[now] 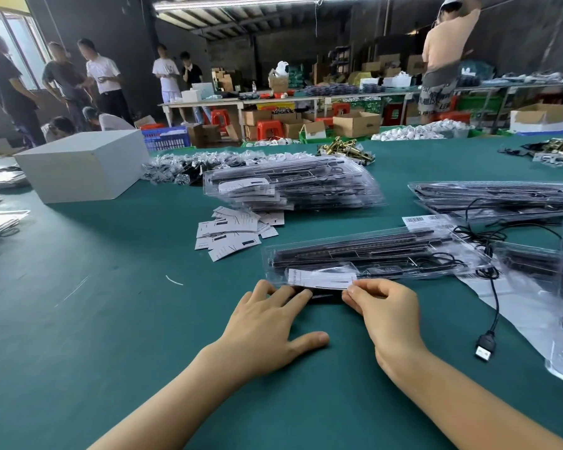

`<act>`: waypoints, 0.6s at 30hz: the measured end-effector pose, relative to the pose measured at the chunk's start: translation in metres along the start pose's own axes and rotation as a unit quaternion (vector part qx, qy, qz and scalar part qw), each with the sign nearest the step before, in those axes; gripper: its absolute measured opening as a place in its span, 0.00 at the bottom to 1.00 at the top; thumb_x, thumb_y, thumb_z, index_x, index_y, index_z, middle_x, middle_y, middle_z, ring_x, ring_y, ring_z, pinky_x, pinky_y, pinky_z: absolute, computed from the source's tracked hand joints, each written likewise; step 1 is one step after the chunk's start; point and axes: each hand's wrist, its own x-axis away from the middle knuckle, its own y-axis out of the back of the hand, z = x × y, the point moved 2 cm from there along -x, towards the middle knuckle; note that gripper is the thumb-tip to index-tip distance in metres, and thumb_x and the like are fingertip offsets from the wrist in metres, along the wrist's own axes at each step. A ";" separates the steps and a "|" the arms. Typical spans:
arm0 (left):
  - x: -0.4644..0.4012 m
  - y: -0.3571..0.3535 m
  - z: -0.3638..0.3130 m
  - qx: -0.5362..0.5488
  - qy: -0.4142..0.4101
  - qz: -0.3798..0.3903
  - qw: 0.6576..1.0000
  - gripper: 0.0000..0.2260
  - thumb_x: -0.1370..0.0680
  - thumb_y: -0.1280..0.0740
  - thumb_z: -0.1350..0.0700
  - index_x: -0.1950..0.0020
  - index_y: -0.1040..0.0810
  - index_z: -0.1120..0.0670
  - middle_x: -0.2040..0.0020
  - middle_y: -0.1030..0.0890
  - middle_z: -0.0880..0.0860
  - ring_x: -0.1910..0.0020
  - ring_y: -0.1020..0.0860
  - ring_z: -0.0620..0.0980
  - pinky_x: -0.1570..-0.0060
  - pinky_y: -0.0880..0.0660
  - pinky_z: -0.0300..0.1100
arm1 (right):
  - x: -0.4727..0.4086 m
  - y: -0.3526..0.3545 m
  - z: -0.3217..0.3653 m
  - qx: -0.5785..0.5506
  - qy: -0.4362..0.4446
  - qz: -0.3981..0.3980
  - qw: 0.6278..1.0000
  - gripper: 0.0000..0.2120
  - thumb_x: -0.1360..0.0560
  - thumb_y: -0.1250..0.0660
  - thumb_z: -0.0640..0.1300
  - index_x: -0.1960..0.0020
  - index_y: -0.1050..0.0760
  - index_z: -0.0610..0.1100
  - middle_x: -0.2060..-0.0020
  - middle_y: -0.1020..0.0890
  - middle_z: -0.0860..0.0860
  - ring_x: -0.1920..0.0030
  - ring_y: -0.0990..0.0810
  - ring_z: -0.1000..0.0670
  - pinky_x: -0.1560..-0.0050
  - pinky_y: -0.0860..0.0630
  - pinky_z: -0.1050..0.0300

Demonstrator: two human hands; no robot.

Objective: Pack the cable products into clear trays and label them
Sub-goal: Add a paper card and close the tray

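Nearest the camera, on the green table [78, 319], both hands work the near edge of one clear tray [364, 254]. Left hand [267, 326] lies flat, fingers straight and spread, tips pressing the tray's near-left lip, thumb out on the cloth. Right hand [384, 306] is curled, pinching the right end of a white label [320, 278] that sits on the tray's near-left part.

That tray holds long black strips and a coiled cable, and looks light, thin-walled and springy; I judge it would flex or pop open if lifted by one corner, so it wants a hold along both long edges or flat from beneath. Its glossy plastic will likely slide on the cloth (hence the left hand pinning it). The label is flimsy paper, best handled by its ends and smoothed from one side across.

To the right, a loose USB plug [485, 347] on a black lead lies on the table, limp and prone to snagging, beside more trays [533, 264].

Further off, left of centre, loose labels [231, 230] are scattered just before a stack [290, 186] of filled trays, which leans and could slip. Another tray pile [501, 196] lies at far right, and a white box [82, 167] at far left.

Beyond the table, people stand among benches and cartons.
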 end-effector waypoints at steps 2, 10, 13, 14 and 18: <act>0.000 0.000 0.000 0.001 0.000 -0.001 1.000 0.39 0.31 0.58 0.24 0.24 0.47 0.41 0.28 0.38 0.39 0.34 0.42 0.49 0.31 0.44 0.43 | 0.001 0.001 -0.001 0.037 0.032 -0.006 0.999 0.09 0.25 0.32 0.35 0.59 0.21 0.48 0.62 0.15 0.50 0.59 0.16 0.53 0.50 0.22 0.56; 0.001 0.001 0.000 -0.002 0.001 -0.003 1.000 0.41 0.33 0.59 0.23 0.24 0.47 0.41 0.28 0.38 0.38 0.34 0.42 0.48 0.32 0.44 0.42 | 0.016 -0.004 0.005 0.306 0.241 0.046 0.920 0.05 0.23 0.37 0.36 0.52 0.23 0.36 0.49 0.33 0.50 0.56 0.25 0.52 0.52 0.31 0.66; 0.000 0.002 0.000 -0.006 0.001 -0.002 1.000 0.38 0.31 0.57 0.24 0.25 0.46 0.41 0.30 0.36 0.39 0.35 0.41 0.48 0.32 0.43 0.42 | 0.020 -0.007 0.002 0.443 0.299 0.056 0.844 0.07 0.23 0.37 0.41 0.53 0.24 0.38 0.45 0.32 0.48 0.49 0.31 0.49 0.49 0.38 0.64; -0.001 0.002 0.000 -0.006 0.001 -0.001 1.000 0.38 0.31 0.56 0.24 0.25 0.46 0.41 0.31 0.36 0.39 0.35 0.41 0.48 0.32 0.42 0.43 | 0.022 -0.007 0.002 0.481 0.315 0.052 0.816 0.07 0.23 0.36 0.42 0.51 0.23 0.39 0.45 0.30 0.47 0.48 0.32 0.47 0.47 0.36 0.61; 0.000 0.002 -0.001 -0.010 0.003 -0.004 1.000 0.37 0.29 0.55 0.25 0.25 0.46 0.41 0.30 0.36 0.39 0.35 0.41 0.48 0.33 0.42 0.42 | 0.029 -0.007 0.006 0.577 0.363 0.026 0.731 0.10 0.32 0.25 0.43 0.54 0.19 0.39 0.55 0.20 0.47 0.58 0.25 0.42 0.60 0.24 0.50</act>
